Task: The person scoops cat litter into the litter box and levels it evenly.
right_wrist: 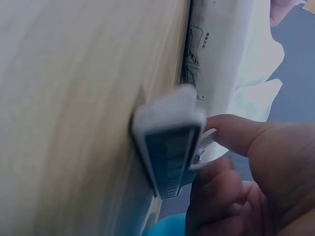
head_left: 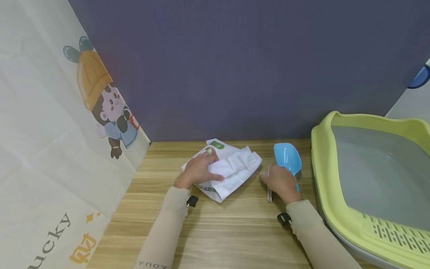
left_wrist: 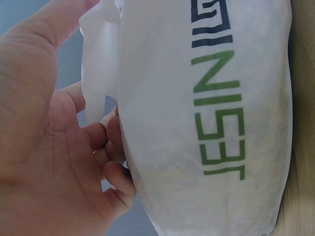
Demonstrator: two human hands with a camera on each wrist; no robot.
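Observation:
A white plastic bag [head_left: 231, 170] with green and dark print lies on the wooden table, its upper part folded over. My left hand [head_left: 201, 170] holds the bag by its folded part, the thumb lying across the fold. The left wrist view shows curled fingers [left_wrist: 118, 179] against the edge of the printed bag [left_wrist: 211, 123]. To the bag's right, my right hand [head_left: 280, 181] pinches a slim, whitish strip [head_left: 270, 194]. Up close in the right wrist view, this strip [right_wrist: 167, 118] has a white body and a dark panel; its exact kind is unclear.
A blue scoop [head_left: 287, 155] lies just beyond the right hand, its handle partly hidden by that hand. A litter box [head_left: 320, 164] with a yellow-green rim and grey inside stands at the right. A dark panel [head_left: 235, 74] rises behind the wooden table [head_left: 221, 231].

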